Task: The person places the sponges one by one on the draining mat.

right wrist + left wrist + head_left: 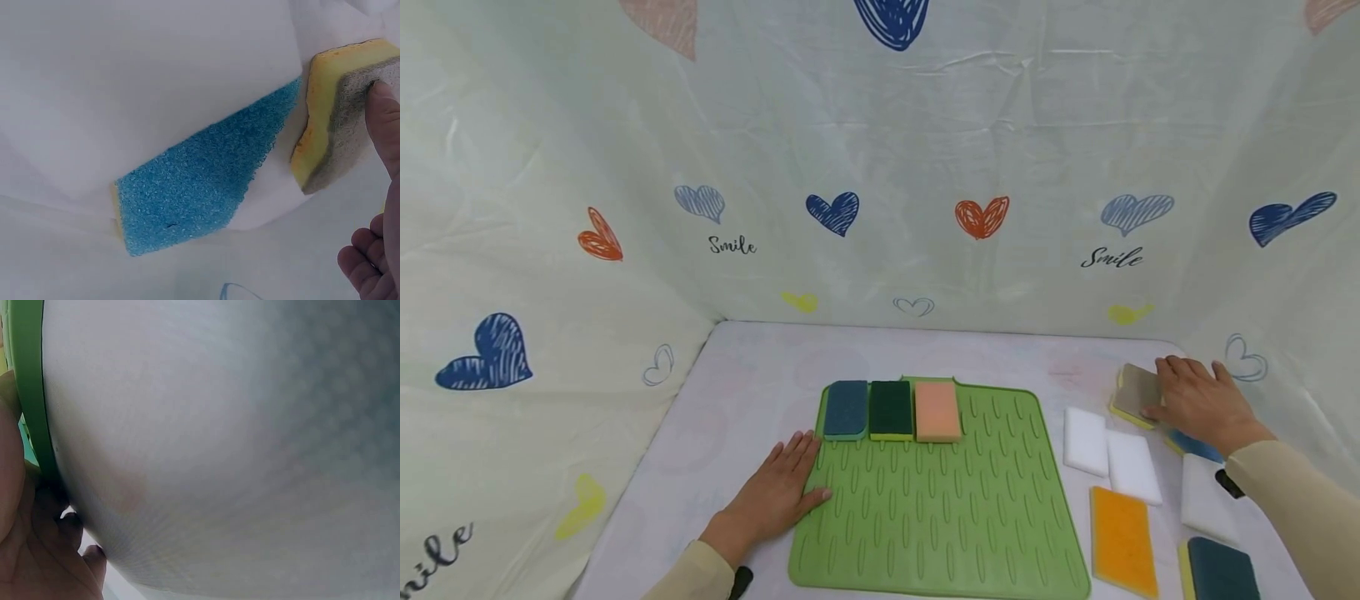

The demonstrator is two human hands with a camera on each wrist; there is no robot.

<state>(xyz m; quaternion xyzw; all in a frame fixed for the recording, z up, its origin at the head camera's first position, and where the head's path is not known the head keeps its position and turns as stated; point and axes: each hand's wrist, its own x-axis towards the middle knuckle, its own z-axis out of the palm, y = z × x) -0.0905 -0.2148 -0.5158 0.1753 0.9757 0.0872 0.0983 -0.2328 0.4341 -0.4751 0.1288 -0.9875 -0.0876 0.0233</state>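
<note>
A green ribbed mat (925,517) lies on the table, with a blue sponge (846,410), a dark green sponge (891,410) and a pink sponge (937,411) in a row along its back left. My left hand (775,492) rests at the mat's left edge, fingers spread and thumb on the rim. At the far right, my right hand (1206,400) holds a grey-faced yellow sponge (1131,390), its thumb (382,109) against the grey face. Part of that sponge is hidden by the hand. A bright blue scouring sponge (200,178) lies just beside it.
Right of the mat lie two white sponges (1085,442) side by side, an orange sponge (1122,542), another white sponge (1206,500) and a dark teal-faced sponge (1223,568). A heart-printed curtain (910,150) surrounds the white table (700,433).
</note>
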